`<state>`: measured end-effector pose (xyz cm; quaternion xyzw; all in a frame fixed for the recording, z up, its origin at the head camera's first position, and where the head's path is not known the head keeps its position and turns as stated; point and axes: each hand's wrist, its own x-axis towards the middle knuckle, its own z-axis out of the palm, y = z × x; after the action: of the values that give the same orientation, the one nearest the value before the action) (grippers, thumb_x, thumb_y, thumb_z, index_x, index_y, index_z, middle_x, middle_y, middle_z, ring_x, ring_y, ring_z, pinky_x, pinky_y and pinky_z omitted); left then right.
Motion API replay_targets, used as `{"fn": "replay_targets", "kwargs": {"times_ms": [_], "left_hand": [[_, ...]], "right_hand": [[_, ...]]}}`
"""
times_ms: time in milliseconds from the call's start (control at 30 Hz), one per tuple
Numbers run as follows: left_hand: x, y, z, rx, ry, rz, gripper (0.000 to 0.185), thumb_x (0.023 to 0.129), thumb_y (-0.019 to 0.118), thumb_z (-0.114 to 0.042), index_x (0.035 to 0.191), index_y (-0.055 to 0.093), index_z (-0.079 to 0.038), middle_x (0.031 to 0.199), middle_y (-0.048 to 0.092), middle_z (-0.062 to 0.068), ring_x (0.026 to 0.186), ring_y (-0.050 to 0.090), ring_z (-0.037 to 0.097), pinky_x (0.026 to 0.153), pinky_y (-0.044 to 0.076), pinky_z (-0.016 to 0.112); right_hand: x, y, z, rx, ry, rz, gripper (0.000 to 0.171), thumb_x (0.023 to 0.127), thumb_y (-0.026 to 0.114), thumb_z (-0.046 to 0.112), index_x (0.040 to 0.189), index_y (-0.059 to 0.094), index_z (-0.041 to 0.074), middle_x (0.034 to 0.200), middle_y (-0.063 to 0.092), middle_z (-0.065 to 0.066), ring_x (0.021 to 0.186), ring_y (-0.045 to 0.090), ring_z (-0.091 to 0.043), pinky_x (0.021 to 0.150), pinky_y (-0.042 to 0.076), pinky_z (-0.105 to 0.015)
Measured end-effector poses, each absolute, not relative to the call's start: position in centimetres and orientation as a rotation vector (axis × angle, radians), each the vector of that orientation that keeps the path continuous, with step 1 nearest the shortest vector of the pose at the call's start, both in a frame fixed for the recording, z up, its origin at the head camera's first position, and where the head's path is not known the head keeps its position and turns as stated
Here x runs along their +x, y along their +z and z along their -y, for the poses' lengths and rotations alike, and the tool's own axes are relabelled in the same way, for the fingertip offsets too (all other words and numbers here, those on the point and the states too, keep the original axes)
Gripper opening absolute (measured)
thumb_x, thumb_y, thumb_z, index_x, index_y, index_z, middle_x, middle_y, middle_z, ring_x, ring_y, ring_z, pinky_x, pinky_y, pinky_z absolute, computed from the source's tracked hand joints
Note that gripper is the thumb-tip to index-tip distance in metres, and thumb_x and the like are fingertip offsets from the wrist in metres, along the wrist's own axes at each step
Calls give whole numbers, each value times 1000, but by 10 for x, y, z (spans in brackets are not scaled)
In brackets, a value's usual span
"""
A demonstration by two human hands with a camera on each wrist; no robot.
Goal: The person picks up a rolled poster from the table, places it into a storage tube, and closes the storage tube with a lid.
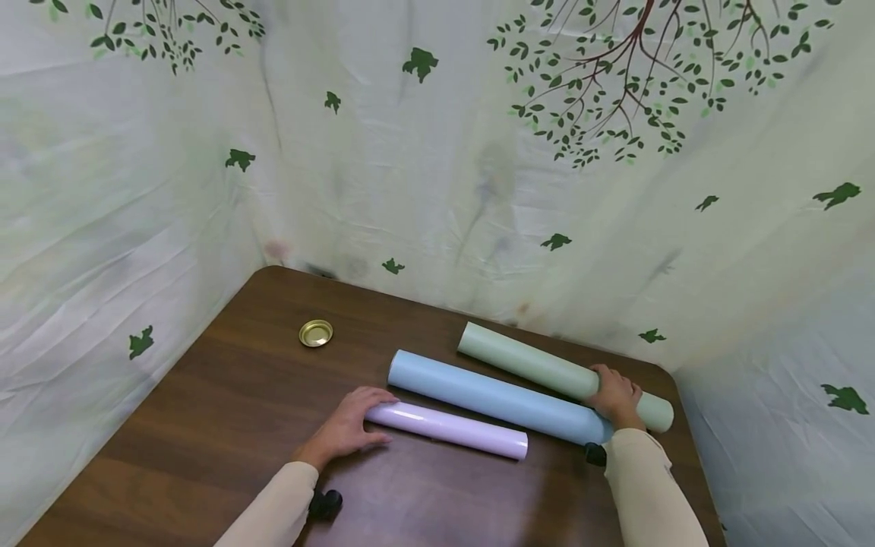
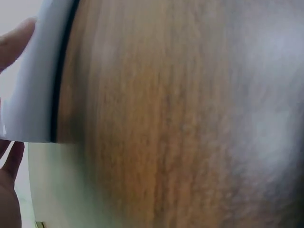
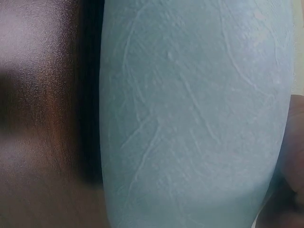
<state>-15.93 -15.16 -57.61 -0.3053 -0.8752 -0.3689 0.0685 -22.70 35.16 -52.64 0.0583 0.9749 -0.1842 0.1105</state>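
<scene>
Cream sleeves (image 1: pixel 273 505) foremost, left hand (image 1: pixel 347 427) curled round end of lilac roll (image 1: pixel 451 431), right hand (image 1: pixel 615 395) gripping green roll (image 1: pixel 536 363)

The person wears a plain cream cloth sleeve on the left arm (image 1: pixel 272 507) and a matching plain cream cloth sleeve on the right arm (image 1: pixel 645 486), both long and ending at the wrist. Beyond the cuffs, the left hand (image 1: pixel 346 428) and the right hand (image 1: pixel 615 397) are bare. A small black rounded device (image 1: pixel 326 504) sits at the left wrist; a similar small black device (image 1: pixel 596 454) sits at the right, its finer details too small to tell.
</scene>
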Motion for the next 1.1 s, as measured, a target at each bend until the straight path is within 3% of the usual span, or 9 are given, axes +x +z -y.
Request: {"fn": "replay_targets", "kwargs": {"times_ms": [267, 500, 1100], "left_hand": [[-168, -576, 149, -1033, -714, 2757, 56, 72, 81, -10, 124, 61, -9, 111, 60, 6, 107, 53, 27, 91, 42, 46], [-168, -569, 147, -1003, -748, 2836, 46, 70, 70, -2, 115, 62, -7, 108, 57, 4, 101, 51, 23, 85, 42, 43], [-170, -576, 152, -992, -828, 2785, 47, 66, 72, -2, 111, 60, -14, 107, 60, 1, 100, 51, 22, 84, 42, 45]], "right_hand": [[-225, -528, -352, 164, -542, -2853, 70, 78, 75, 16, 138, 41, 2, 135, 41, -32, 124, 30, -56, 99, 11, -70], [-224, -527, -352, 160, -543, -2865, 70, 78, 74, 17, 138, 42, 1, 134, 43, -32, 123, 32, -55, 99, 13, -69], [-226, -534, -359, 97, -572, -2911, 70, 77, 76, 21, 136, 44, 2, 129, 45, -31, 118, 35, -54, 96, 16, -68]]}}
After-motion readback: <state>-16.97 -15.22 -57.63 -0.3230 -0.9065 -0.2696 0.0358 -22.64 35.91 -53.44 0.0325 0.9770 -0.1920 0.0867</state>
